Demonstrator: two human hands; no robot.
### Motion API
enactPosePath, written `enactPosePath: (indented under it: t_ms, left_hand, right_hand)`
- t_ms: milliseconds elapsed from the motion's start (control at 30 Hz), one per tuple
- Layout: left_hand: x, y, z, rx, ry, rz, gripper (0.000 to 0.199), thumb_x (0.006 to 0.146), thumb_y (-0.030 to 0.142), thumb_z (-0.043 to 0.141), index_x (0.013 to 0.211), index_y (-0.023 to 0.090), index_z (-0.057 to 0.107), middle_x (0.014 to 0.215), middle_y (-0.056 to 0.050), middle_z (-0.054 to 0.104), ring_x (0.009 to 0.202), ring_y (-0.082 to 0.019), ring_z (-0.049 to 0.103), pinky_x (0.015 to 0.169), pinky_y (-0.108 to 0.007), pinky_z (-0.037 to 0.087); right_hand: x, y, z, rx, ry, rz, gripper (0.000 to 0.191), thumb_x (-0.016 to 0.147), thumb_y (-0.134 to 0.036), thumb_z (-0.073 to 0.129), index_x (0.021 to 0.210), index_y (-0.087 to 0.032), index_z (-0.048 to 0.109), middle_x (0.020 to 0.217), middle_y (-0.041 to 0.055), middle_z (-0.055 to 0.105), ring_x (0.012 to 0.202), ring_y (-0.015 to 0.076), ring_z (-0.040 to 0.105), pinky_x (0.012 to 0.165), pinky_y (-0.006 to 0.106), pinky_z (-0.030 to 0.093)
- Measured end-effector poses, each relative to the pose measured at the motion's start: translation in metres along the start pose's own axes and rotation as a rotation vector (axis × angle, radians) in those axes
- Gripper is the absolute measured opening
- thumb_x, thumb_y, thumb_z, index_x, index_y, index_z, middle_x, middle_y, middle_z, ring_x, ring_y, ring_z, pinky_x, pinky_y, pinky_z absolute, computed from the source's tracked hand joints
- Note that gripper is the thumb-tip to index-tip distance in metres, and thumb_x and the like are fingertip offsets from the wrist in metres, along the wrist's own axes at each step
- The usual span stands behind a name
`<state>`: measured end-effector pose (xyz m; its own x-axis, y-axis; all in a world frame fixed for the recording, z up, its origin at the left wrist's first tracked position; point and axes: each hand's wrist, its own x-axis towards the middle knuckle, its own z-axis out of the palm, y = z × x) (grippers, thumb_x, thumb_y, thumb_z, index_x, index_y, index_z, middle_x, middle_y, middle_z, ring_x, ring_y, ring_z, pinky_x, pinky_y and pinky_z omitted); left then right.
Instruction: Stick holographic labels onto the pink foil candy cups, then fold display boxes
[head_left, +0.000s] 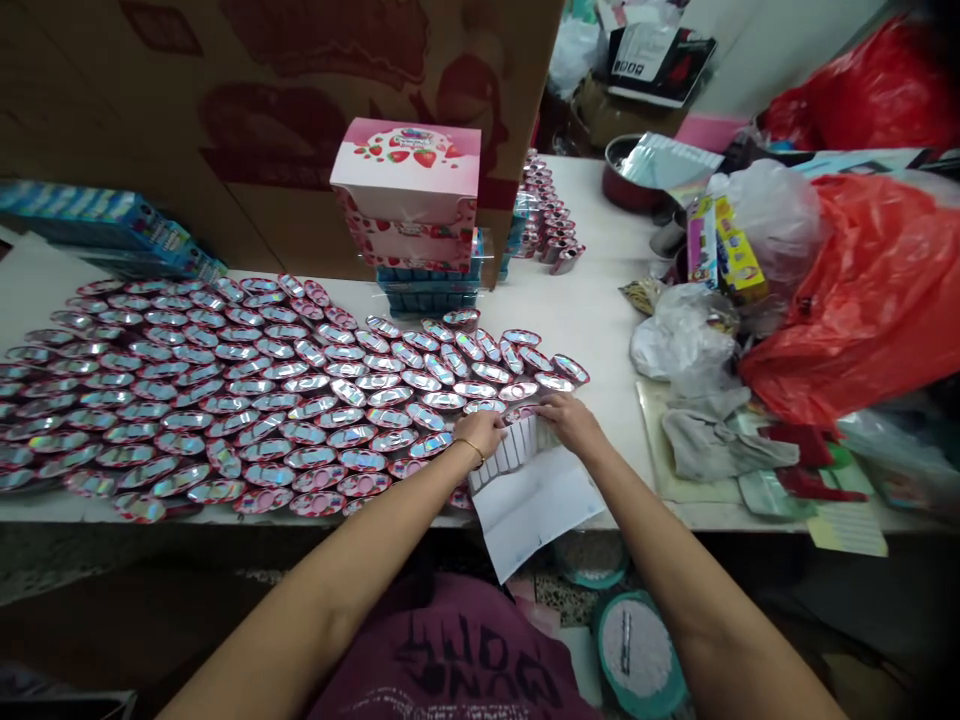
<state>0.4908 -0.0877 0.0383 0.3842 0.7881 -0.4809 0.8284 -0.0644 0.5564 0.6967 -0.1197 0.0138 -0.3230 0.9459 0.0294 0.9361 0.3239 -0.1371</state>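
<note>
Rows of small oval foil-topped packs (300,380) with red edges stand close together over the left and middle of the white table. At the right end of these rows, my left hand (482,432) has its fingers closed at a foil pack beside the top of a white sheet. My right hand (571,420) is closed at the other side of the same spot, fingertips on a pink-and-silver pack (523,413). The white sheet (536,500), with a row of slots or strips along its top, lies below both hands and hangs over the table's front edge.
Behind the packs stand a strawberry-print box (412,190) on blue trays, a large brown carton (277,130) and a blue box (112,230). On the right lie red plastic bags (862,290), a grey cloth (720,445) and a pot (630,185). Teal-rimmed tubs (637,650) are below.
</note>
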Motion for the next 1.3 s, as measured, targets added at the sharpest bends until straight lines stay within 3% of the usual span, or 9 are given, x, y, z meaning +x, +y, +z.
enactPosePath:
  t_ms: [200, 467, 633, 733, 833, 967, 1100, 1200, 1300]
  left_hand:
    - [0.003, -0.010, 0.003, -0.122, -0.004, -0.023, 0.015, 0.069, 0.030, 0.060, 0.078, 0.021, 0.069, 0.077, 0.000, 0.068, 0.075, -0.014, 0.059, 0.068, -0.024, 0.041]
    - [0.008, -0.013, 0.012, -0.198, -0.030, 0.012, 0.016, 0.069, 0.029, 0.061, 0.077, 0.018, 0.069, 0.072, 0.001, 0.067, 0.069, -0.012, 0.058, 0.062, -0.021, 0.041]
    - [0.001, -0.012, 0.009, 0.068, 0.002, 0.013, 0.013, 0.073, 0.028, 0.057, 0.079, 0.022, 0.066, 0.082, -0.002, 0.068, 0.082, -0.017, 0.059, 0.075, -0.028, 0.040]
    - [-0.005, -0.016, 0.010, 0.228, 0.036, 0.093, 0.013, 0.076, 0.027, 0.052, 0.078, 0.022, 0.064, 0.086, -0.004, 0.067, 0.089, -0.021, 0.058, 0.082, -0.035, 0.038]
    - [-0.006, -0.016, 0.012, 0.220, 0.090, 0.135, 0.016, 0.075, 0.023, 0.051, 0.084, 0.021, 0.064, 0.093, -0.006, 0.065, 0.095, -0.023, 0.056, 0.085, -0.037, 0.037]
    - [0.003, -0.005, 0.007, -0.265, 0.125, 0.072, 0.032, 0.075, 0.023, 0.049, 0.106, 0.019, 0.059, 0.100, -0.006, 0.064, 0.095, -0.019, 0.055, 0.081, -0.030, 0.040]
    - [0.017, 0.010, -0.002, -0.960, -0.084, -0.119, 0.041, 0.078, 0.040, 0.046, 0.108, 0.014, 0.058, 0.098, -0.007, 0.065, 0.079, -0.014, 0.059, 0.059, -0.022, 0.040]
    - [0.023, 0.017, -0.004, -1.135, -0.122, -0.176, 0.043, 0.072, 0.048, 0.054, 0.098, 0.014, 0.062, 0.093, -0.008, 0.066, 0.069, -0.011, 0.059, 0.052, -0.020, 0.037]
    - [0.027, 0.021, 0.001, -1.147, -0.075, -0.190, 0.036, 0.065, 0.036, 0.067, 0.093, 0.013, 0.063, 0.083, -0.006, 0.067, 0.062, -0.009, 0.057, 0.050, -0.019, 0.037]
  right_hand:
    - [-0.024, 0.005, 0.009, -0.009, 0.175, -0.134, 0.036, 0.086, -0.011, 0.039, 0.116, -0.021, 0.056, 0.113, 0.0071, 0.060, 0.102, 0.0194, 0.054, 0.085, 0.032, 0.044]
    - [-0.034, -0.010, 0.019, 0.186, 0.276, -0.004, 0.028, 0.086, -0.016, 0.041, 0.104, -0.021, 0.061, 0.117, 0.0074, 0.058, 0.104, 0.0197, 0.053, 0.089, 0.034, 0.044]
    - [-0.039, -0.024, -0.028, 0.525, 0.258, 0.167, 0.012, 0.080, -0.024, 0.050, 0.078, -0.021, 0.062, 0.103, 0.0074, 0.062, 0.093, 0.0198, 0.056, 0.080, 0.035, 0.045]
    - [-0.033, -0.028, -0.066, 0.870, 0.273, 0.338, 0.011, 0.078, -0.028, 0.054, 0.073, -0.020, 0.060, 0.090, 0.0050, 0.062, 0.081, 0.0157, 0.057, 0.068, 0.028, 0.045]
    - [-0.017, -0.028, -0.085, 1.145, 0.278, 0.556, 0.014, 0.072, -0.032, 0.060, 0.072, -0.018, 0.060, 0.073, 0.0014, 0.060, 0.067, 0.0126, 0.054, 0.057, 0.024, 0.041]
    - [0.006, -0.027, -0.080, 1.329, 0.272, 0.736, 0.020, 0.063, -0.034, 0.065, 0.067, -0.016, 0.059, 0.056, -0.0025, 0.054, 0.054, 0.0090, 0.048, 0.050, 0.022, 0.036]
    - [0.016, -0.025, -0.068, 1.423, 0.244, 0.826, 0.024, 0.057, -0.036, 0.068, 0.065, -0.016, 0.058, 0.052, -0.0033, 0.054, 0.051, 0.0089, 0.048, 0.046, 0.021, 0.033]
    - [0.017, -0.021, -0.060, 1.464, 0.215, 0.860, 0.025, 0.055, -0.037, 0.068, 0.064, -0.016, 0.057, 0.050, -0.0031, 0.053, 0.049, 0.0088, 0.047, 0.045, 0.020, 0.031]
    - [0.020, -0.017, -0.051, 1.514, 0.196, 0.860, 0.026, 0.055, -0.037, 0.069, 0.065, -0.016, 0.058, 0.050, -0.0031, 0.054, 0.048, 0.0084, 0.047, 0.044, 0.020, 0.030]
